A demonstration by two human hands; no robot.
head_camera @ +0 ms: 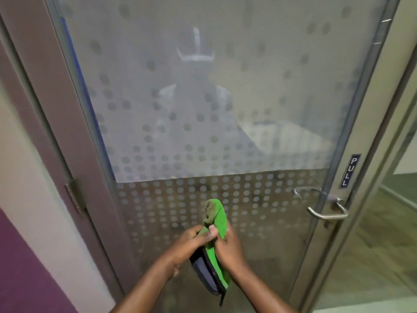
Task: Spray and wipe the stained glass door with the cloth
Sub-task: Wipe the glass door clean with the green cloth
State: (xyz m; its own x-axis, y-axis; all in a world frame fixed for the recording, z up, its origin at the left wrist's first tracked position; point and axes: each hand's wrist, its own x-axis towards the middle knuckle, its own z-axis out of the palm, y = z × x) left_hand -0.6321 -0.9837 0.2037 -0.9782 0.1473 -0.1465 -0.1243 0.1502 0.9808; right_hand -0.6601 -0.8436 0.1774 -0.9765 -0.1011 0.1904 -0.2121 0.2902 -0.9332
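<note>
A frosted glass door (203, 109) with a pattern of round dots fills the view, set in a metal frame. Low in front of it I hold a green cloth (217, 224) with a dark grey underside, folded lengthwise and standing upright. My left hand (191, 242) pinches the cloth from the left with thumb on top. My right hand (230, 247) grips it from the right side. Both hands are close to the lower, clearer band of the glass without touching it. No spray bottle is in view.
A steel lever handle (325, 211) sits at the door's right edge, below a dark "PULL" label (349, 171). A hinge (75, 195) and brown door frame stand on the left, beside a purple and white wall. Wooden floor shows at right.
</note>
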